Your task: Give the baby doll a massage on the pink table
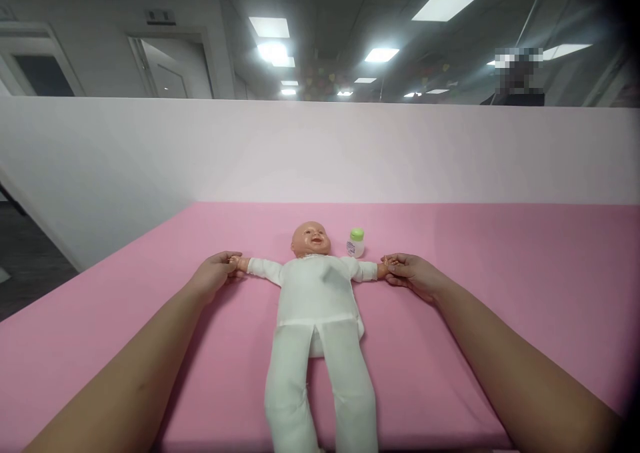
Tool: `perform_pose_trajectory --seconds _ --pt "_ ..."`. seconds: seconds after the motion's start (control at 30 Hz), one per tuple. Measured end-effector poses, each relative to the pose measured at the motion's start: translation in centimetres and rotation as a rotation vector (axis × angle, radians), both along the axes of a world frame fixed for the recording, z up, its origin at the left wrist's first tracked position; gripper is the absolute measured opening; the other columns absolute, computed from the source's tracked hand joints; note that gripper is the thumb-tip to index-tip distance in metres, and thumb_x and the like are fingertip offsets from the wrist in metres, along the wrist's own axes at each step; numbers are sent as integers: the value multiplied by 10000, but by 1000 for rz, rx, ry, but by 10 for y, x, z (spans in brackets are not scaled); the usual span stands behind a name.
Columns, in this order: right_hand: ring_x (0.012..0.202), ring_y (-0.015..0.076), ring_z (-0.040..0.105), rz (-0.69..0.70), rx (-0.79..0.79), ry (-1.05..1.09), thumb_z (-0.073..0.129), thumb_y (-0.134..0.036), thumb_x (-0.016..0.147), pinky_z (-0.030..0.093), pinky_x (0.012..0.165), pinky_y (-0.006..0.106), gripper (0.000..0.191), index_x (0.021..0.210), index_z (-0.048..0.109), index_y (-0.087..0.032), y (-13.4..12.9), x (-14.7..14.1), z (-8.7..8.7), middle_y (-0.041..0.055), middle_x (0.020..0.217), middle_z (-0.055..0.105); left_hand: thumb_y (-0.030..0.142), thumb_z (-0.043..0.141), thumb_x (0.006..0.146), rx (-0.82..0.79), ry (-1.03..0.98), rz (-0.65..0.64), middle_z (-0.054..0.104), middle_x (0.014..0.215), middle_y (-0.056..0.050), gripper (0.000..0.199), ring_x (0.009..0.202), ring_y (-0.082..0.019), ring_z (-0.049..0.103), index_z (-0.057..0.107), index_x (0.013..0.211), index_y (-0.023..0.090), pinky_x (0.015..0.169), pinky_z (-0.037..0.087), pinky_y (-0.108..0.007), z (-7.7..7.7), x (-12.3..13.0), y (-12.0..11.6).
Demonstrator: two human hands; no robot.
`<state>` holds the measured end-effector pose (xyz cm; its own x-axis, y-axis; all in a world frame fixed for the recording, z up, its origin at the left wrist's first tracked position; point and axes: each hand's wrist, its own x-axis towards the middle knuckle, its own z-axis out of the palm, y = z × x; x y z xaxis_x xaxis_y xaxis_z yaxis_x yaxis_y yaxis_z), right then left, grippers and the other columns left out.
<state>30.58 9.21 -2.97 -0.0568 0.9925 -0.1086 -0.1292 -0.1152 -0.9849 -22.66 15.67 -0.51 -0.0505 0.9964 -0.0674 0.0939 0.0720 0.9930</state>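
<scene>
A baby doll [315, 293] in a white suit lies on its back on the pink mat [475, 286], head away from me, arms spread wide. My left hand [215, 273] pinches the doll's small hand on the left side. On the other side, my right hand [410, 274] grips the doll's other hand. A small white bottle with a green cap [355, 242] stands on the mat just right of the doll's head, apart from both my hands.
A pale pink partition wall [320, 150] rises behind the mat. The mat's left edge [90, 266] drops to a dark floor. A person stands beyond the partition at the far right [515, 90]. Doors and ceiling lights lie behind.
</scene>
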Motion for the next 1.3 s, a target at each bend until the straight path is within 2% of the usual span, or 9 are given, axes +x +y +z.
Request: perform_pose_trajectory --seconds 0.1,0.2,0.37,0.57,0.77,0.9,1.07,1.2,1.3 --pt "702 157 624 35 46 -66 930 -262 710 573 707 309 349 952 695 -175 -2 -1 2 53 873 688 392 860 714 23 34 -23 753 858 -83 554 732 -198 716 680 1190 174 719 584 -312 -1 -2 -1" --pt "603 132 535 21 78 -175 921 -331 721 448 554 264 339 835 637 -184 -2 -4 3 6 725 625 480 874 705 44 66 -38 737 819 -56 538 711 -176 683 706 1125 187 663 542 -272 -1 -3 -1" --pt "537 109 425 -33 70 -209 871 -489 772 328 497 246 404 775 584 -204 0 -6 1 -34 637 527 571 847 700 35 92 5 705 717 -40 469 627 -163 644 722 931 183 560 482 -240 -1 -3 0" --pt "527 106 388 -119 37 -197 739 -650 853 324 486 242 478 792 630 -189 2 -8 1 -20 632 510 452 756 771 8 67 70 747 793 -86 381 672 -210 705 730 1025 169 619 575 -297 -1 0 1" --pt "521 118 430 -199 26 -215 730 -503 875 349 464 242 327 927 693 -183 6 -5 -5 2 656 550 213 729 750 -17 -8 121 762 881 -120 413 701 -224 734 691 1156 151 665 619 -333 7 6 -3" --pt "518 133 461 -265 -15 -170 756 -341 823 399 461 261 266 1036 708 -188 7 -5 -4 20 672 583 146 754 715 -34 -93 164 748 869 -112 444 662 -200 718 674 1151 137 654 620 -324 11 9 -5" --pt "658 183 580 -176 -10 -33 793 -191 742 506 533 294 379 1114 723 -198 3 -2 0 89 876 688 155 808 703 -24 -163 23 746 906 -110 353 730 -189 720 709 1042 140 707 617 -297 5 5 -2" --pt "787 174 608 -49 21 106 829 -209 760 555 637 251 284 1037 770 -187 -2 -4 4 80 959 692 141 766 768 -27 -252 -18 722 888 -107 196 749 -174 700 724 959 141 728 612 -276 5 7 -2" --pt "844 154 615 -7 74 191 847 -256 810 572 723 219 311 1106 769 -202 -4 -12 6 69 1052 692 133 767 783 -28 -281 -58 710 893 -94 169 754 -160 687 730 947 149 735 602 -262 8 14 -6"
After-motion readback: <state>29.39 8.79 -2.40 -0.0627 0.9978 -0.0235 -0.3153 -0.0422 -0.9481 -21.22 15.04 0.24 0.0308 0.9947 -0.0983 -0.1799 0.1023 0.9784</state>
